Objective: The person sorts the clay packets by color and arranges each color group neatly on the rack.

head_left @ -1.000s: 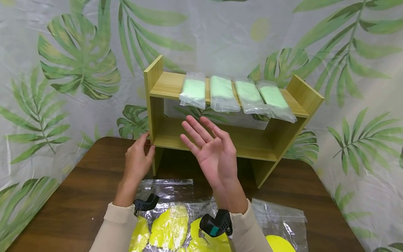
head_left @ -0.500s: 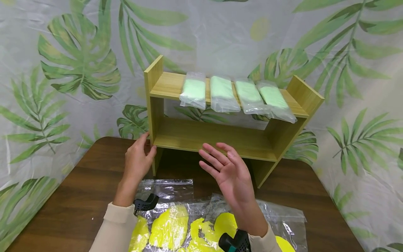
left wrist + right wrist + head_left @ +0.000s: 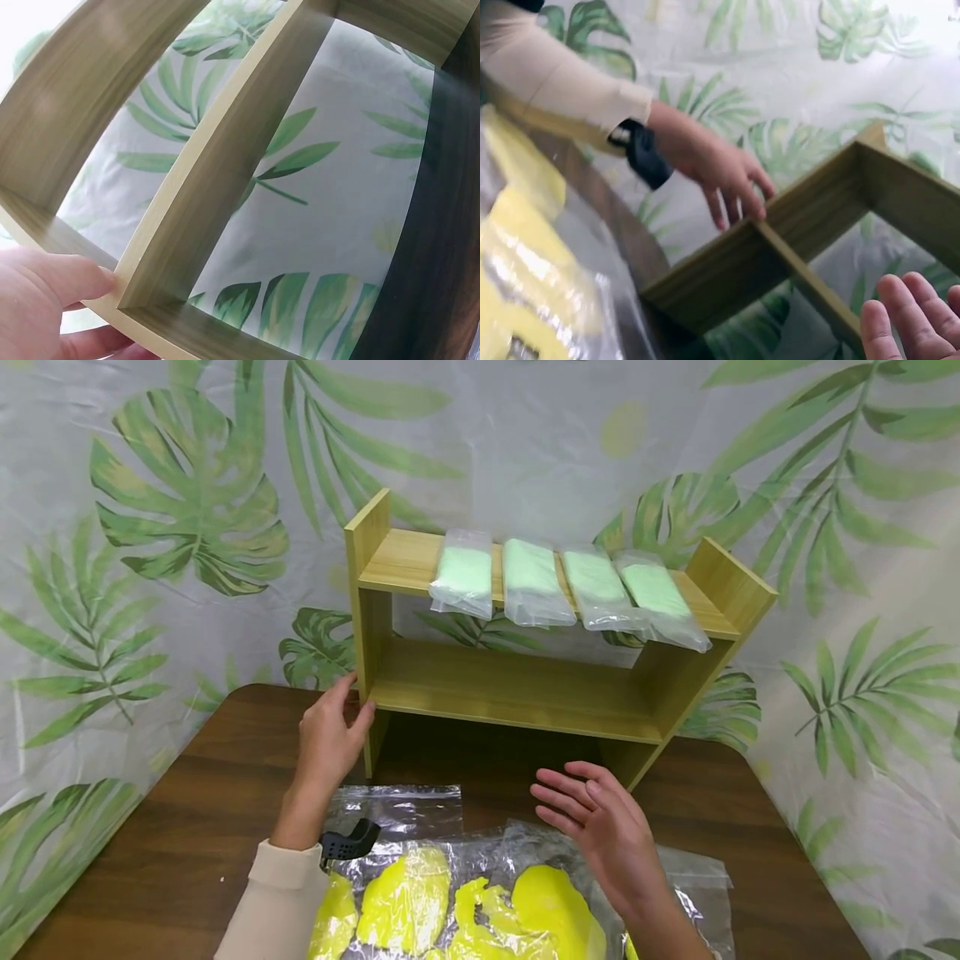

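A small two-tier wooden shelf [image 3: 517, 689] stands on the table. My left hand [image 3: 332, 731] holds its left side panel where the middle board meets it. In the left wrist view the left thumb [image 3: 75, 277] lies on the panel's front edge, with the other fingers along the outer side. My right hand [image 3: 603, 827] is in the air in front of the shelf, palm turned left, fingers relaxed and slightly bent, holding nothing. Below it lie clear plastic bags with flat, bright yellow pieces [image 3: 558, 910] inside.
Several clear bags with pale green contents [image 3: 528, 568] lie side by side on the shelf's top board, their ends hanging over its front edge. The dark wooden table [image 3: 187, 827] extends left and right. A leaf-patterned cloth [image 3: 187, 485] hangs behind.
My right hand has come down and to the right, from in front of the middle board to above the yellow bags. The left hand has stayed on the shelf's side.
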`<state>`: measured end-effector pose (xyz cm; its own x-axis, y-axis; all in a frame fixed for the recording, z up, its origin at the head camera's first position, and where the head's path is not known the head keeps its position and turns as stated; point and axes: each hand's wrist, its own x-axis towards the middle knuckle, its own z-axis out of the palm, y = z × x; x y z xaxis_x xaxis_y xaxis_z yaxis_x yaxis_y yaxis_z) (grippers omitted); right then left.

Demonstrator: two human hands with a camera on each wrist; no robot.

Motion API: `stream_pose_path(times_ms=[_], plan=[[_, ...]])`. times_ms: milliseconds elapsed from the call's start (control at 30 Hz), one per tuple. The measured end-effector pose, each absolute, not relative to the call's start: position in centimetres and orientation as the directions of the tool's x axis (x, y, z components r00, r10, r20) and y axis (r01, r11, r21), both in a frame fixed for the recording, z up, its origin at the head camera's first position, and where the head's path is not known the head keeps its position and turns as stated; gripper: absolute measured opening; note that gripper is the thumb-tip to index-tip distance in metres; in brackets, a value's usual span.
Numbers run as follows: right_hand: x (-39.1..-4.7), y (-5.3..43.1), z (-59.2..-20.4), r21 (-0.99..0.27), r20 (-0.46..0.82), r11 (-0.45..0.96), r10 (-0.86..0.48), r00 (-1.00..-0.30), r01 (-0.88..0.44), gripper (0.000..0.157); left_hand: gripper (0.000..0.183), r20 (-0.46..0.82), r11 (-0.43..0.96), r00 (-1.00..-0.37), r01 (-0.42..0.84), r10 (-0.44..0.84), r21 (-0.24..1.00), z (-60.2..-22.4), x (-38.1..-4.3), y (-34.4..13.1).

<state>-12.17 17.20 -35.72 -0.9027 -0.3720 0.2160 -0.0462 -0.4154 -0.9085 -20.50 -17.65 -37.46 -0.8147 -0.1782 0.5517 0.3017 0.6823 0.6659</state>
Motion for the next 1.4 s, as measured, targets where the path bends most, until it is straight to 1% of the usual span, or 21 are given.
stream_pose_path(times_ms=[100, 333, 500, 767, 967, 1100, 1267, 1333, 1400], plan=[[-11.4, 18.4, -36.1, -0.933, 0.194, -0.355, -0.342, -0.919, -0.065, 0.026, 0.046, 0.551, 0.68, -0.815, 0.302, -0.179, 0.668, -37.4, -20.5, -17.7], [-10.4, 21.0, -37.3, -0.957, 0.184, -0.273, -0.302, -0.935, -0.1, 0.025, 0.045, 0.559, 0.684, -0.807, 0.301, -0.188, 0.665, -37.5, -20.6, -17.9], [-9.5, 22.7, -37.9, -0.977, 0.127, -0.194, -0.215, -0.968, -0.085, 0.025, 0.044, 0.566, 0.684, -0.8, 0.3, -0.2, 0.665, -37.5, -20.5, -18.1], [-8.1, 26.2, -39.6, -0.975, 0.07, -0.219, -0.106, -0.992, -0.045, 0.023, 0.043, 0.588, 0.694, -0.781, 0.305, -0.209, 0.652, -37.2, -20.6, -18.4], [-7.5, 28.8, -41.2, -0.932, 0.089, -0.361, -0.108, -0.99, -0.044, 0.028, 0.042, 0.599, 0.691, -0.773, 0.317, -0.208, 0.649, -37.1, -20.7, -18.4], [-6.9, 30.1, -41.8, -0.932, 0.0, -0.362, -0.024, -1.0, 0.008, 0.025, 0.04, 0.601, 0.691, -0.769, 0.315, -0.215, 0.651, -37.1, -20.7, -18.4], [-6.2, 31.7, -42.3, -0.935, -0.087, -0.35, 0.06, -0.994, 0.061, 0.022, 0.037, 0.606, 0.688, -0.763, 0.318, -0.223, 0.653, -37.0, -20.7, -18.3], [-6.0, 32.5, -42.5, -0.945, -0.167, -0.299, 0.102, -0.981, 0.13, 0.018, 0.035, 0.61, 0.688, -0.76, 0.32, -0.224, 0.651, -37.0, -20.7, -18.3], [-5.9, 33.3, -42.8, -0.946, -0.272, -0.225, 0.162, -0.949, 0.233, 0.015, 0.034, 0.616, 0.69, -0.756, 0.324, -0.223, 0.647, -37.0, -20.8, -18.2]])
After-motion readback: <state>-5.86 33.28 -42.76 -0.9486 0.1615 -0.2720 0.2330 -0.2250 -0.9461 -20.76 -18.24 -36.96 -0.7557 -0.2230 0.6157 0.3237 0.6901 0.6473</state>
